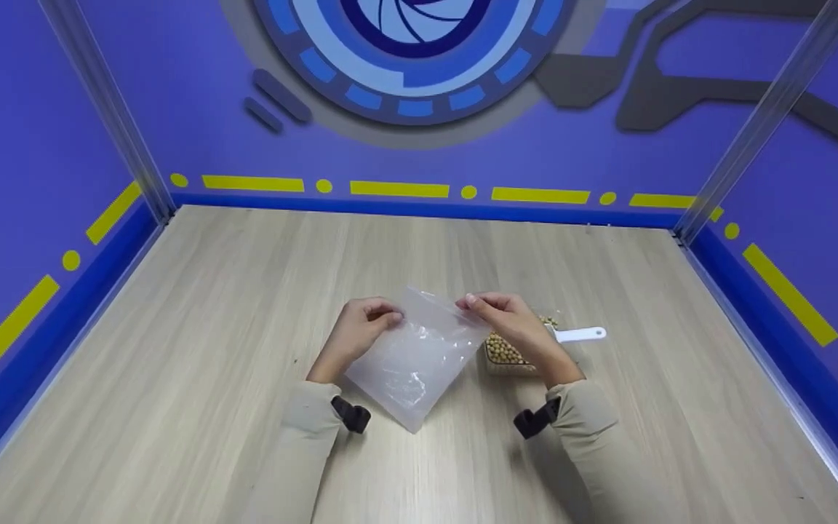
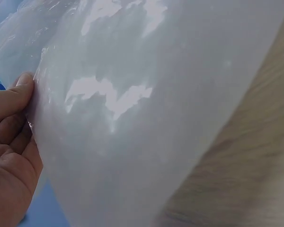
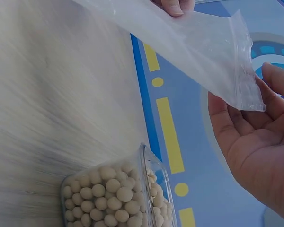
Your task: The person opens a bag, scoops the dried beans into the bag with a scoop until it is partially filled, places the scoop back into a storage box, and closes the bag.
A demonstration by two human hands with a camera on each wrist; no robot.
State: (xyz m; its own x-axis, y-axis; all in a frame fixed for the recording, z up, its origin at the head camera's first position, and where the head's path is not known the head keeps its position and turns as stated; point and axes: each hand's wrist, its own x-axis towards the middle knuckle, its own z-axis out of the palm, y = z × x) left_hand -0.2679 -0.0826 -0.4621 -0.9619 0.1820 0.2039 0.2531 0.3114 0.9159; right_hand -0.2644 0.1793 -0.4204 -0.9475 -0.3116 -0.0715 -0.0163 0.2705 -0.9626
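Between the two hands hangs a translucent zip-lock bag, flat and tilted with one corner pointing down toward the table. My left hand pinches its left edge between thumb and fingers; the left wrist view shows the thumb on the film. At the upper right corner, beside the zip strip, my right hand holds the bag with thumb and fingertips. Below the right hand stands a clear plastic box of round beige beans, partly hidden by that hand and wrist in the head view.
A white scoop handle sticks out to the right over the box's side. The wood-grain table is bounded by blue-purple panels at the back and both sides. Black wrist mounts sit on both sleeves.
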